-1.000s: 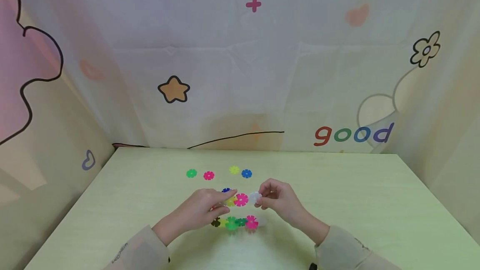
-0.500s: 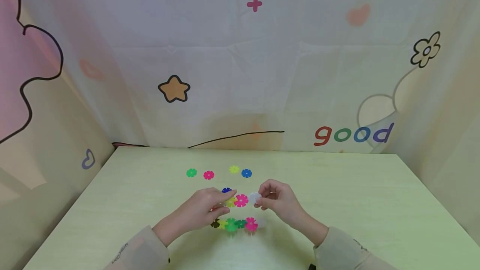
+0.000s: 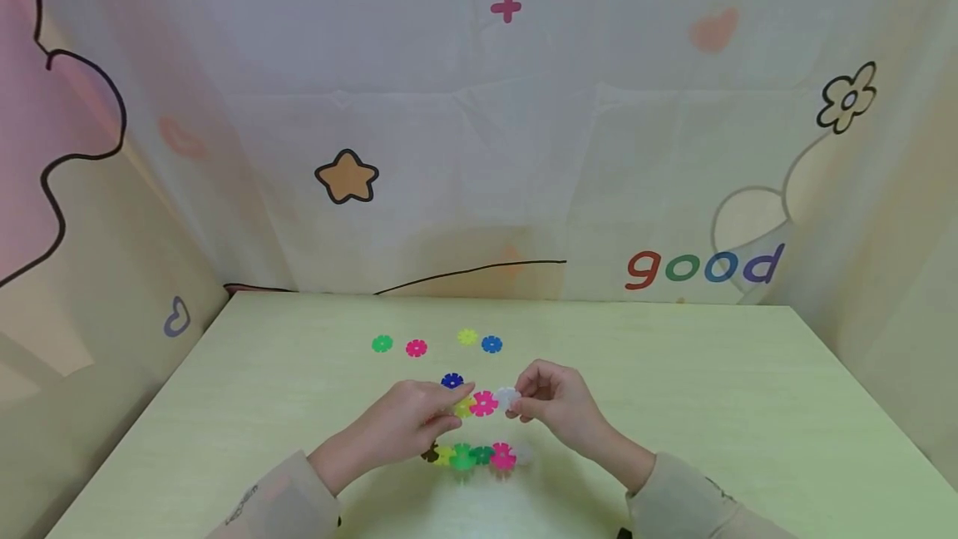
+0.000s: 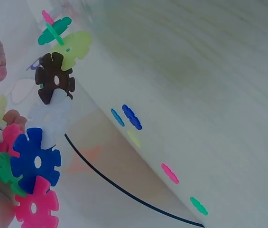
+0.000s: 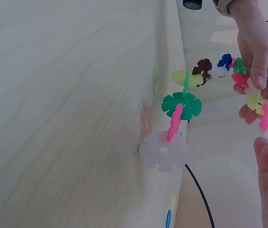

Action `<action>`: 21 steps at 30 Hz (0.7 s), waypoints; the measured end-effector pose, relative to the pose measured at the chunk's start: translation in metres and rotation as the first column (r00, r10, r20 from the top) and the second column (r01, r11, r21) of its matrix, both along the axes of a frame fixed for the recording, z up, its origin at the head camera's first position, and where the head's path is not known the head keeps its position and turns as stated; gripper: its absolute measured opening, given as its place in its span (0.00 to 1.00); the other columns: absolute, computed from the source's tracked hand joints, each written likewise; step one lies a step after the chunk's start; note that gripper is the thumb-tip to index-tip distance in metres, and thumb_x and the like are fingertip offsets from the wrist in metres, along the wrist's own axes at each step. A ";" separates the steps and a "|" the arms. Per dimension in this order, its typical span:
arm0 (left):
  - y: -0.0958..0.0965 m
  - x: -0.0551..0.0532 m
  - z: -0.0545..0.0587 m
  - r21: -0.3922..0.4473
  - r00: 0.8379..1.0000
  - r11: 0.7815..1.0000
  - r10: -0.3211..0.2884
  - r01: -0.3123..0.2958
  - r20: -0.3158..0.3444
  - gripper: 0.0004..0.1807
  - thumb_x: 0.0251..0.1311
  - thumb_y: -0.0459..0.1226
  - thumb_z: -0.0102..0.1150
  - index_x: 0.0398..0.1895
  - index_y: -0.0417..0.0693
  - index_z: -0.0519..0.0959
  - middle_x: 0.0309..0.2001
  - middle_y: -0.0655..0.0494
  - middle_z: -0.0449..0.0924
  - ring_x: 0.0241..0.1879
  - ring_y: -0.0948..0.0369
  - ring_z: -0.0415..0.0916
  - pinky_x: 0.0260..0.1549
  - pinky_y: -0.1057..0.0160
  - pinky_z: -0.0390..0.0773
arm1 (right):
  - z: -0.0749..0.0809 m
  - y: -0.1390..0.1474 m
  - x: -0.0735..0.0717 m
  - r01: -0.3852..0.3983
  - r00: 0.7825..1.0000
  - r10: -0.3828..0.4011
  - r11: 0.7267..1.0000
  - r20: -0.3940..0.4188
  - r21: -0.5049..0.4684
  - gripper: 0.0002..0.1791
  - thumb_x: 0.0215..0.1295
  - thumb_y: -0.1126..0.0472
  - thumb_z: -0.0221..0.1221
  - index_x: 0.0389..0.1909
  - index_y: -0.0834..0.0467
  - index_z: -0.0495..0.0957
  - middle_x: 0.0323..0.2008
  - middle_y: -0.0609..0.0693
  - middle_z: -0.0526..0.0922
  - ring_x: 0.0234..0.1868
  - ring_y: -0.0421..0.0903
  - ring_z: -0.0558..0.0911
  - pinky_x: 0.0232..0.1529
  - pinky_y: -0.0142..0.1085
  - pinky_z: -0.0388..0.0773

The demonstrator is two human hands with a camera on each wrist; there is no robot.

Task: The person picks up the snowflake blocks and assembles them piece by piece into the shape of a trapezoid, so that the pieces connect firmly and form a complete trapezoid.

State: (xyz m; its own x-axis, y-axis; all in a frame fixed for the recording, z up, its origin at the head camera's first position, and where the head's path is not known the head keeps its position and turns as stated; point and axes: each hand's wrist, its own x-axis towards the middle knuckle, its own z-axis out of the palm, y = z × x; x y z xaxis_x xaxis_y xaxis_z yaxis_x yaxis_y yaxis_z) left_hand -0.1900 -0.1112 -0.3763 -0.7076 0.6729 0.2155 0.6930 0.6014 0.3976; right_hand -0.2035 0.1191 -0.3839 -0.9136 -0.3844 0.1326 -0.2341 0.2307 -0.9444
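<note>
"Where could a hand pass?"
"Over the surface (image 3: pixel 733 389), right of the right hand (image 3: pixel 561 399)."
"Between it and the left hand (image 3: pixel 406 416)?"
"The chain (image 3: pixel 483 404) barred that; five discs (image 3: pixel 491 344) lay beyond, then the cloth (image 3: pixel 479 190)."

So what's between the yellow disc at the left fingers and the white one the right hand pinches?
A single pink disc, as the head view shows.

A white disc (image 3: pixel 506 398) is pinched by the fingers (image 3: pixel 533 407) of the right hand (image 3: pixel 561 398); a disc chain (image 3: pixel 484 403) is held by the left hand (image 3: pixel 407 416); a dark blue disc (image 3: pixel 452 379) is seen just beyond its fingers.
</note>
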 end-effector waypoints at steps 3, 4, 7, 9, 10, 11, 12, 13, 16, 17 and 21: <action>0.001 0.001 0.000 -0.014 1.000 1.000 -0.004 0.004 -0.021 0.22 0.57 0.40 0.54 0.56 0.46 0.70 0.19 0.59 0.74 0.18 0.72 0.60 0.23 0.77 0.67 | 0.001 0.001 0.002 -0.007 1.000 0.007 1.000 0.003 0.006 0.07 0.53 0.69 0.59 0.30 0.69 0.72 0.27 0.63 0.79 0.28 0.48 0.82 0.31 0.31 0.78; 0.001 0.001 0.000 -0.018 1.000 1.000 -0.005 0.004 -0.026 0.22 0.57 0.40 0.54 0.56 0.46 0.70 0.19 0.59 0.74 0.18 0.72 0.60 0.23 0.77 0.67 | 0.001 0.001 0.002 -0.010 1.000 0.010 1.000 0.006 0.007 0.07 0.53 0.69 0.59 0.30 0.69 0.72 0.27 0.63 0.79 0.28 0.47 0.82 0.31 0.31 0.78; 0.002 0.001 0.000 -0.024 0.999 1.000 -0.005 0.004 -0.035 0.22 0.57 0.40 0.54 0.56 0.46 0.71 0.20 0.59 0.75 0.18 0.72 0.60 0.24 0.77 0.68 | 0.002 0.001 0.003 -0.013 1.000 0.013 1.000 0.002 0.017 0.06 0.52 0.70 0.59 0.29 0.69 0.72 0.27 0.63 0.79 0.28 0.48 0.82 0.30 0.31 0.78; 0.002 0.002 0.000 -0.026 0.999 1.000 -0.004 0.003 -0.036 0.22 0.57 0.39 0.54 0.56 0.46 0.71 0.20 0.59 0.75 0.18 0.72 0.60 0.24 0.77 0.68 | 0.002 0.002 0.003 -0.018 1.000 0.018 1.000 0.003 0.019 0.06 0.52 0.71 0.59 0.29 0.69 0.72 0.27 0.63 0.79 0.28 0.49 0.82 0.30 0.31 0.78; 0.002 0.002 -0.001 -0.025 0.999 1.000 -0.004 0.003 -0.033 0.22 0.57 0.39 0.54 0.56 0.46 0.71 0.19 0.59 0.75 0.18 0.72 0.59 0.24 0.77 0.67 | 0.002 0.002 0.003 -0.021 1.000 0.021 1.000 0.003 0.020 0.06 0.52 0.71 0.59 0.29 0.69 0.72 0.27 0.63 0.79 0.28 0.49 0.82 0.30 0.31 0.78; 0.002 0.002 -0.001 -0.025 0.999 1.000 -0.003 0.002 -0.034 0.22 0.57 0.39 0.54 0.56 0.46 0.71 0.19 0.60 0.74 0.17 0.72 0.59 0.23 0.77 0.67 | 0.002 0.002 0.003 -0.024 1.000 0.024 1.000 0.003 0.020 0.05 0.52 0.72 0.59 0.29 0.68 0.72 0.27 0.62 0.79 0.28 0.48 0.82 0.30 0.31 0.78; 0.002 0.003 -0.001 -0.023 0.999 1.000 -0.005 0.004 -0.034 0.22 0.56 0.39 0.54 0.56 0.46 0.71 0.19 0.60 0.74 0.17 0.72 0.59 0.23 0.77 0.67 | 0.001 0.002 0.003 -0.027 1.000 0.027 0.999 0.002 0.019 0.05 0.52 0.72 0.59 0.28 0.68 0.72 0.27 0.63 0.79 0.28 0.48 0.82 0.30 0.31 0.78; 0.002 0.003 -0.001 -0.021 1.000 1.000 -0.006 0.005 -0.031 0.22 0.56 0.39 0.54 0.56 0.46 0.71 0.19 0.60 0.74 0.17 0.72 0.59 0.23 0.77 0.67 | 0.001 0.003 0.003 -0.028 1.000 0.028 1.000 0.004 0.013 0.05 0.52 0.72 0.59 0.28 0.68 0.72 0.27 0.63 0.79 0.28 0.49 0.82 0.30 0.31 0.78; 0.004 0.004 0.000 -0.009 0.999 1.000 -0.017 0.016 -0.035 0.22 0.56 0.38 0.55 0.55 0.45 0.71 0.19 0.59 0.74 0.17 0.71 0.60 0.23 0.78 0.67 | 0.000 0.003 0.004 -0.035 0.999 0.035 0.999 0.004 -0.005 0.04 0.52 0.72 0.58 0.28 0.67 0.72 0.28 0.64 0.79 0.28 0.48 0.82 0.31 0.31 0.78; 0.004 0.005 0.000 -0.008 0.999 1.000 -0.020 0.020 -0.041 0.21 0.56 0.38 0.55 0.55 0.45 0.71 0.20 0.58 0.76 0.18 0.72 0.62 0.24 0.78 0.68 | 0.000 0.003 0.005 -0.034 0.999 0.034 0.999 0.006 -0.009 0.04 0.52 0.72 0.58 0.28 0.66 0.72 0.28 0.64 0.79 0.28 0.48 0.82 0.31 0.31 0.78; 0.004 0.005 0.000 -0.024 0.998 0.999 -0.027 0.026 -0.060 0.21 0.55 0.38 0.56 0.54 0.46 0.72 0.26 0.59 0.80 0.23 0.72 0.70 0.28 0.77 0.71 | -0.001 0.003 0.008 -0.043 0.999 0.043 0.999 0.003 0.007 0.03 0.53 0.72 0.58 0.27 0.65 0.72 0.28 0.63 0.80 0.28 0.47 0.82 0.31 0.30 0.78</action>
